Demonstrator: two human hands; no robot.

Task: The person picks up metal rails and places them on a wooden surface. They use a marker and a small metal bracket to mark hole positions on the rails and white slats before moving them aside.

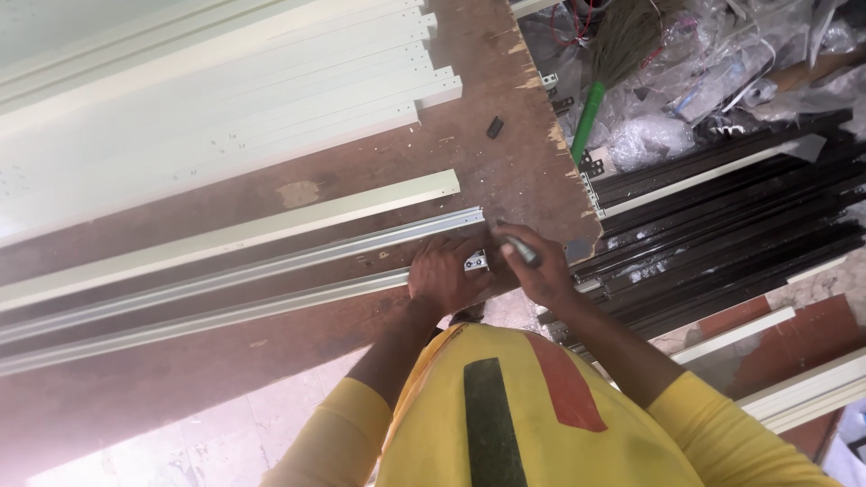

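My left hand presses down on the end of a long pale green metal channel lying on a brown wooden board. Beside its fingers sits a small silver corner bracket at the channel's end. My right hand grips a dark-handled tool, its tip pointing at the bracket. A second open channel and a flat pale strip lie parallel just beyond.
A stack of several pale metal profiles fills the upper left. Black profiles lie bundled at right. A green-handled broom and plastic wrapping lie at top right. A small dark piece rests on the board.
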